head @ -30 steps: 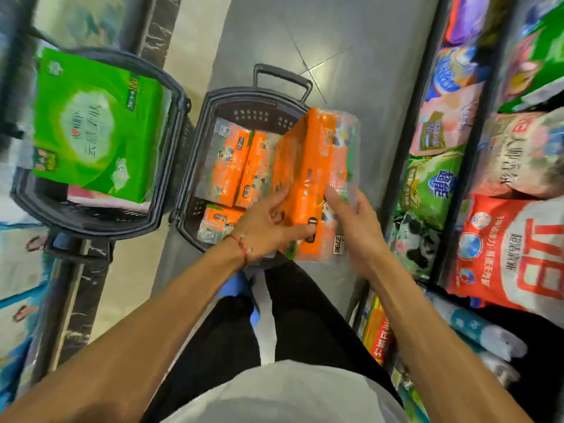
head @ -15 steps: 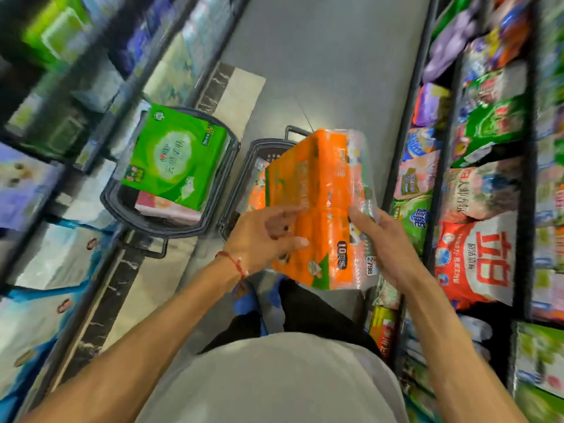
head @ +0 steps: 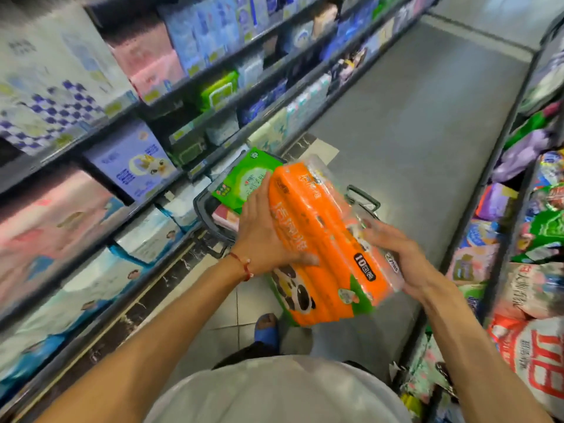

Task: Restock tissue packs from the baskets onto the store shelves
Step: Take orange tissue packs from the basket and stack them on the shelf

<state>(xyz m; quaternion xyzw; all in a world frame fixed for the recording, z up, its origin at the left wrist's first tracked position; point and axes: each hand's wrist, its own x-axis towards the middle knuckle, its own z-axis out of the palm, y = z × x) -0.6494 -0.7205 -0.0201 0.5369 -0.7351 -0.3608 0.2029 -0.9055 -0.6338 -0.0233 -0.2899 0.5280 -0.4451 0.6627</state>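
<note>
I hold a large orange tissue pack [head: 317, 239] in clear wrap between both hands, lifted above the floor. My left hand [head: 262, 236] presses its left side and my right hand [head: 393, 254] grips its right end. Behind it on the floor stands a dark basket [head: 203, 209] with a green tissue pack [head: 244, 181] and a pink pack under it. A second basket is mostly hidden by the orange pack; only its handle [head: 363, 199] shows. Store shelves [head: 128, 141] full of tissue packs run along the left.
Shelves on the right [head: 500, 239] hold bagged goods in red, green and purple. A grey aisle floor [head: 412, 102] stretches ahead between the two shelf rows. My blue sandal [head: 267, 328] shows below the pack.
The orange pack has come up out of the basket and tilted toward the left. My view has swung left and up, so the left shelves now fill much of the frame.
</note>
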